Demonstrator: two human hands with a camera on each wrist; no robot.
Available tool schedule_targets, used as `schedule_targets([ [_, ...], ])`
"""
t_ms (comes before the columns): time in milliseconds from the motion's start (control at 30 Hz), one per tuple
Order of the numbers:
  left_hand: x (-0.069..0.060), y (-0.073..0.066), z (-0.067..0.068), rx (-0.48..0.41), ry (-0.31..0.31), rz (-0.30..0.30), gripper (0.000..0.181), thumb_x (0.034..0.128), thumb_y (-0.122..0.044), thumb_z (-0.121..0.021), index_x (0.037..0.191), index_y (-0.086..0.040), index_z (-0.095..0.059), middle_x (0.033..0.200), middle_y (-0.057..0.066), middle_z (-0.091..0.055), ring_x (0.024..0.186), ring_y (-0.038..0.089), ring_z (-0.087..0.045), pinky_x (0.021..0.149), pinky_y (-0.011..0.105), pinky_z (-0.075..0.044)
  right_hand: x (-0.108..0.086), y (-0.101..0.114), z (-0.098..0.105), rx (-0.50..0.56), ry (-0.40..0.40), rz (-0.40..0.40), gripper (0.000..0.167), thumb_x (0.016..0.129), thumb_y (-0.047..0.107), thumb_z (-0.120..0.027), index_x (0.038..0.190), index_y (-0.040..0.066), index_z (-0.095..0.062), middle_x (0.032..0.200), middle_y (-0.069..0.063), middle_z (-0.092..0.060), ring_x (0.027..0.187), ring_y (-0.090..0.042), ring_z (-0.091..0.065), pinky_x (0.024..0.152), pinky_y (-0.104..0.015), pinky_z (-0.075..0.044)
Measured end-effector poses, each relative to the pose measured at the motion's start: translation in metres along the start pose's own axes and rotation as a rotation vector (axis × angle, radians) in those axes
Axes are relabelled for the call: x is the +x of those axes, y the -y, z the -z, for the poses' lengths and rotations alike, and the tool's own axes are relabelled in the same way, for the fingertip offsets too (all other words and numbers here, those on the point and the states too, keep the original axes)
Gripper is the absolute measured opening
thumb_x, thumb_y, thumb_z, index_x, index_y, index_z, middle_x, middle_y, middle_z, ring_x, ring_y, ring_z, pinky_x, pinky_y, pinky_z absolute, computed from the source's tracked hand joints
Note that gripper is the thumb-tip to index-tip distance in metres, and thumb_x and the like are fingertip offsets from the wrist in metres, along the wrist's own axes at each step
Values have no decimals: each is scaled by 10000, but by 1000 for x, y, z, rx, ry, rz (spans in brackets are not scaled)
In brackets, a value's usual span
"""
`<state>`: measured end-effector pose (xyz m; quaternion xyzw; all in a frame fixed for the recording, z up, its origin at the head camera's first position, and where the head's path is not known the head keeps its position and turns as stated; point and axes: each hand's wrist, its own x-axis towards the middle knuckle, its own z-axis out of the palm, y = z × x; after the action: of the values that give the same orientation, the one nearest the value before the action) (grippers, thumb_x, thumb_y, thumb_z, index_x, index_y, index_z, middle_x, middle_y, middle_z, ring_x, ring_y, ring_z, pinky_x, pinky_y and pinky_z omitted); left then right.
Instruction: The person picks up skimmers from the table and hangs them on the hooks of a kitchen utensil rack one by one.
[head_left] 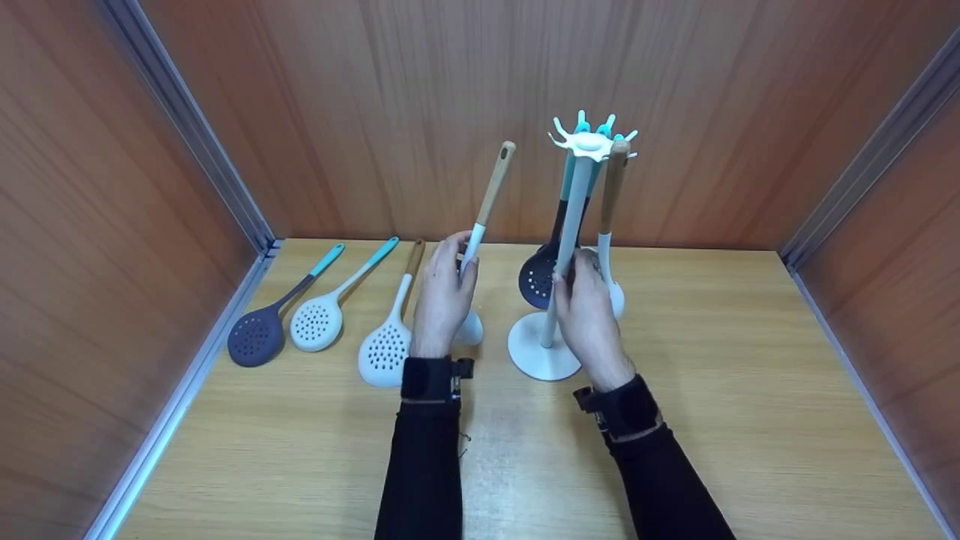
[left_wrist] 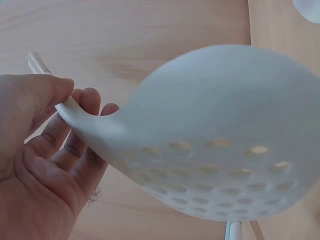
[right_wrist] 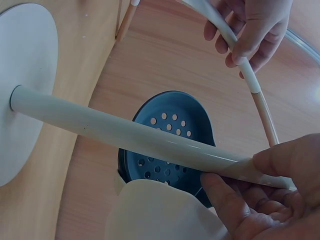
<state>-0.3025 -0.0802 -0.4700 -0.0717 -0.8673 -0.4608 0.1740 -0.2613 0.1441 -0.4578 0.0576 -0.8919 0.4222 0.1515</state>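
My left hand [head_left: 442,292] pinches a white skimmer [left_wrist: 210,115] by its neck. Its wooden handle [head_left: 496,184] points up, and its perforated head fills much of the left wrist view. A white utensil stand [head_left: 574,225] with a round base and a hooked crown is upright to the right. My right hand [head_left: 590,311] grips the stand's pole between thumb and fingers. From the crown hang a dark blue skimmer [right_wrist: 167,115] and a white utensil with a wooden handle [head_left: 613,187]; that utensil's head is partly hidden by the hand.
Left of my left hand lie a dark skimmer with a teal handle [head_left: 256,335], a white skimmer with a teal handle [head_left: 316,322] and a white slotted turner with a wooden handle [head_left: 385,352]. Wooden panels [head_left: 450,112] enclose the table's back and sides.
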Motion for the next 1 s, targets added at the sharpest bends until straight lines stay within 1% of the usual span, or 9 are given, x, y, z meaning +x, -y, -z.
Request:
schedule_targets([
  [133, 0, -3, -1, -7, -14, -5, 428, 1207, -106, -654, 1633, -118, -608, 1482, 130, -719, 1308, 331, -750, 1113, 481, -669, 0, -1, 0, -1, -3, 3, 485, 1225, 103, -598, 1682, -5, -475, 1584, -244, -641, 1496, -413, -689, 1273, -579, -592],
  [267, 0, -6, -1, -17, -22, -5, 428, 1218, -117, -636, 1645, -123, -601, 1475, 130, -715, 1331, 333, -744, 1124, 483, -668, 0, 0, 0, -5, 0, -10, 488, 1228, 121, -604, 1683, 7, -471, 1572, -231, -642, 1474, -399, -700, 1270, -575, -596],
  [333, 0, -7, -1, -22, -28, -16, 427, 1224, -124, -625, 1650, -122, -599, 1467, 131, -715, 1326, 332, -747, 1110, 481, -672, 0, 0, -1, -5, -2, -12, 490, 1228, 125, -607, 1684, 11, -469, 1566, -226, -645, 1470, -393, -703, 1266, -576, -599],
  [500, -2, -8, -1, -58, -48, -67, 433, 1225, -106, -610, 1658, -101, -598, 1463, 154, -712, 1310, 338, -751, 1074, 491, -675, -1, -1, -2, -13, -22, 18, 482, 1222, 104, -609, 1669, -28, -485, 1539, -247, -659, 1430, -401, -723, 1228, -570, -626],
  [567, -2, -10, -1, -72, -52, -75, 440, 1222, -94, -610, 1662, -98, -596, 1470, 157, -708, 1305, 337, -749, 1073, 495, -674, -1, -1, -3, -16, -25, 23, 482, 1222, 96, -603, 1667, -44, -484, 1538, -257, -659, 1417, -405, -729, 1215, -570, -632],
  [800, -4, -15, -2, -81, -52, -66, 461, 1232, -103, -592, 1692, -124, -579, 1489, 141, -701, 1334, 319, -739, 1139, 506, -664, -1, -1, -2, -5, -7, -10, 483, 1232, 120, -593, 1683, -2, -470, 1550, -226, -644, 1427, -386, -718, 1233, -568, -624],
  [1000, -5, -19, -2, -83, -54, -74, 470, 1240, -110, -574, 1709, -127, -567, 1485, 135, -699, 1322, 307, -740, 1150, 505, -665, 0, -1, -2, -7, -8, -9, 477, 1228, 108, -596, 1676, -5, -477, 1569, -234, -638, 1453, -396, -711, 1246, -578, -613],
])
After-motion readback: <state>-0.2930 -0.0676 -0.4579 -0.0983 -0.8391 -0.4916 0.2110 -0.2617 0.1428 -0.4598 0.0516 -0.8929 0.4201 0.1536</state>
